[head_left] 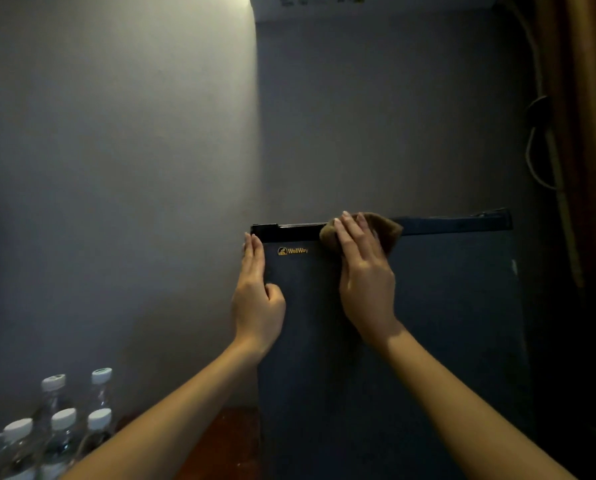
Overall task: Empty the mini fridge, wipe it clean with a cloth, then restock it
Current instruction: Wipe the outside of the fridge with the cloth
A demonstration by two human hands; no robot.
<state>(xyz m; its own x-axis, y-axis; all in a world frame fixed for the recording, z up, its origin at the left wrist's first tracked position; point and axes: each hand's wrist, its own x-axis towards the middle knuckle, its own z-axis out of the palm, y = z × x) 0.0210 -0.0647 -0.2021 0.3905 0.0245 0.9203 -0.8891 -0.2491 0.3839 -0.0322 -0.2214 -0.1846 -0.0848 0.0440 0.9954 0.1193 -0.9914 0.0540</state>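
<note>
Right hand (362, 268): fingers almost straight, laid flat over a brown cloth (390, 230) and pressing it to the top edge (456, 224) of the mini fridge (428, 323); nothing is gripped. The cloth sits at 12 o'clock from the palm. The edge's long axis runs 9 to 3 o'clock, with most of its length toward 3, so a sideways stroke seems due.

Left hand (256, 299): flat on the door's left side, fingers straight, thumb on the front, holding nothing. It probably steadies the fridge.

The door is shut. WellWay logo (293, 251) lies between the hands. Water bottles (62, 431) stand at 7 o'clock, well apart. Cable (535, 147) and curtain (587, 133) hang at 2 o'clock, off the wiping line.
</note>
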